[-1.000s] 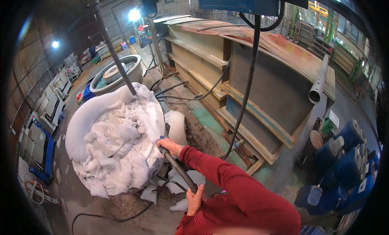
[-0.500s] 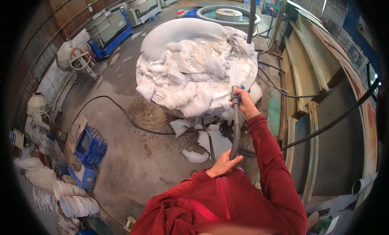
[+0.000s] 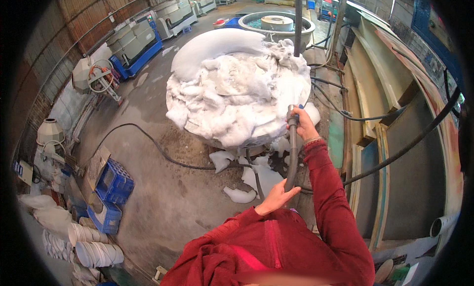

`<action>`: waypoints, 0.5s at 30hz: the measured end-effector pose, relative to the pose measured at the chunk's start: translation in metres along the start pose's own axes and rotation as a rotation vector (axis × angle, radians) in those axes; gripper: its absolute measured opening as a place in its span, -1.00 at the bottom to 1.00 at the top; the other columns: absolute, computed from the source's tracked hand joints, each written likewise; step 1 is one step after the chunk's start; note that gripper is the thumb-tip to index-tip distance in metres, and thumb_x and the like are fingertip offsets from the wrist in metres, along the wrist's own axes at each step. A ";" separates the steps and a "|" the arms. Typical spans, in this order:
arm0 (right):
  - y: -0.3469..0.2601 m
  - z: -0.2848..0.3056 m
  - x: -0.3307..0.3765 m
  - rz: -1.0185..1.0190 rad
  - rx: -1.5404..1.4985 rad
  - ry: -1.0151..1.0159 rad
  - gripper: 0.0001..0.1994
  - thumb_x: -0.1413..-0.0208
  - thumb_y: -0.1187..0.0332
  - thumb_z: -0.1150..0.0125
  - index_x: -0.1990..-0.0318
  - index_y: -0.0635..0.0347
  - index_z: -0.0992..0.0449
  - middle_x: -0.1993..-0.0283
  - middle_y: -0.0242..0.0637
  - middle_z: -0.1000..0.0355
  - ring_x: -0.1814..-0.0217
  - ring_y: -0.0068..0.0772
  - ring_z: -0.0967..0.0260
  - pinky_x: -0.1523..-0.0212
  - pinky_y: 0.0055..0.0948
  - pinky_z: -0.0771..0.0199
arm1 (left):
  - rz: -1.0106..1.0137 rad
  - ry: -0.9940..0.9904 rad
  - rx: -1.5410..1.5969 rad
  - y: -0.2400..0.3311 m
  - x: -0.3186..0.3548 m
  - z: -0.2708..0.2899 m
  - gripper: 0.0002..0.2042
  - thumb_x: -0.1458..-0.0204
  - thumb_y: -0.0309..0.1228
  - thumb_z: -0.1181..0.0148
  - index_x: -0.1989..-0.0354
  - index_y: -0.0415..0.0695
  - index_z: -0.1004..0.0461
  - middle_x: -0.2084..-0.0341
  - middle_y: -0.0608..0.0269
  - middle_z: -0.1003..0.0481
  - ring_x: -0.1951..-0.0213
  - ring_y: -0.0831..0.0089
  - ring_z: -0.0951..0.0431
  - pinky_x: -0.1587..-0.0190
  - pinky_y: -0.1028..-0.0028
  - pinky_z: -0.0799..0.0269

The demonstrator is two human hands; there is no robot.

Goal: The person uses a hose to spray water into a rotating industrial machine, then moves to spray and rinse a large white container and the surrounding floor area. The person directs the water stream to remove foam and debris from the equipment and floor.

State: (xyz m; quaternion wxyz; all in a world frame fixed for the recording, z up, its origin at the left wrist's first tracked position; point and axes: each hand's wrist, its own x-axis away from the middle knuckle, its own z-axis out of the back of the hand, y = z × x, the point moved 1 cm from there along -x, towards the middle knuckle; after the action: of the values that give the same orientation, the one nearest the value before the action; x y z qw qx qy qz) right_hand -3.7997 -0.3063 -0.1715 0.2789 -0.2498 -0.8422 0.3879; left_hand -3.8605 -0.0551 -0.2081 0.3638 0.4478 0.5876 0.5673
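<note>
- Right hand wraps around upper end of grey hose, just below its nozzle tip; blue fitting at the fingers.
- Left hand grips same hose lower down, nearer the body; thumb-and-finger contact partly hidden.
- Hose runs near to far between the hands, in front of the person's right side, tip at near right edge of white foam.
- Foam heaps over a round vat, center and far of hands, smooth curved bank on far left, lumpy elsewhere.
- Loose foam chunks on floor, near side of vat, left of hose.
- Black cable curves across floor on left.
- Near left: blue crates, stacked white buckets.
- Far: round grey tub.
- Right: long ribbed panel structure.
</note>
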 end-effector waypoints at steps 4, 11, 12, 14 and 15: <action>-0.028 0.005 0.007 0.042 0.014 -0.023 -0.74 0.21 0.43 -0.04 0.28 0.08 -0.22 0.47 -0.28 -0.22 0.52 -0.31 -0.28 0.69 -0.33 -0.36 | 0.061 -0.062 0.069 0.021 -0.009 -0.020 -0.74 0.00 -0.21 -0.15 0.42 -0.14 -0.28 0.76 0.43 -0.26 0.76 0.66 -0.24 0.73 0.59 -0.15; -0.034 0.015 0.013 0.011 0.015 -0.039 -0.74 0.20 0.44 -0.02 0.26 0.09 -0.22 0.49 -0.27 -0.21 0.53 -0.30 -0.29 0.68 -0.31 -0.37 | 0.072 -0.045 0.031 0.019 -0.012 -0.037 -0.74 -0.01 -0.22 -0.14 0.44 -0.12 -0.26 0.77 0.43 -0.23 0.76 0.67 -0.22 0.74 0.60 -0.13; -0.036 0.010 0.017 0.015 0.023 -0.035 -0.74 0.20 0.44 -0.02 0.26 0.09 -0.22 0.50 -0.27 -0.21 0.54 -0.30 -0.29 0.68 -0.31 -0.37 | 0.060 -0.029 0.056 0.019 -0.012 -0.037 -0.75 -0.01 -0.23 -0.14 0.44 -0.12 -0.26 0.77 0.43 -0.23 0.76 0.67 -0.22 0.74 0.60 -0.13; -0.030 0.013 -0.006 0.004 0.069 -0.107 -0.70 0.15 0.40 -0.02 0.18 0.05 -0.22 0.37 -0.26 -0.24 0.47 -0.22 -0.33 0.65 -0.32 -0.37 | 0.032 0.006 0.110 0.021 -0.017 -0.037 -0.75 -0.01 -0.23 -0.14 0.45 -0.12 -0.25 0.77 0.43 -0.23 0.76 0.67 -0.22 0.74 0.60 -0.12; -0.028 0.007 -0.010 -0.020 0.082 -0.099 -0.70 0.15 0.40 -0.03 0.17 0.05 -0.22 0.37 -0.25 -0.24 0.47 -0.22 -0.33 0.64 -0.33 -0.37 | 0.029 0.030 0.125 0.021 -0.019 -0.036 -0.74 -0.01 -0.23 -0.14 0.45 -0.12 -0.25 0.77 0.43 -0.23 0.77 0.67 -0.22 0.74 0.60 -0.12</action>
State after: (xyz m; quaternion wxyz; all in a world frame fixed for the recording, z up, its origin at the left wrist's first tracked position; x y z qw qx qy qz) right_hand -3.8025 -0.3328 -0.1556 0.2510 -0.2100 -0.8408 0.4312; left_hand -3.8859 -0.0860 -0.1855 0.3182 0.4696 0.6205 0.5415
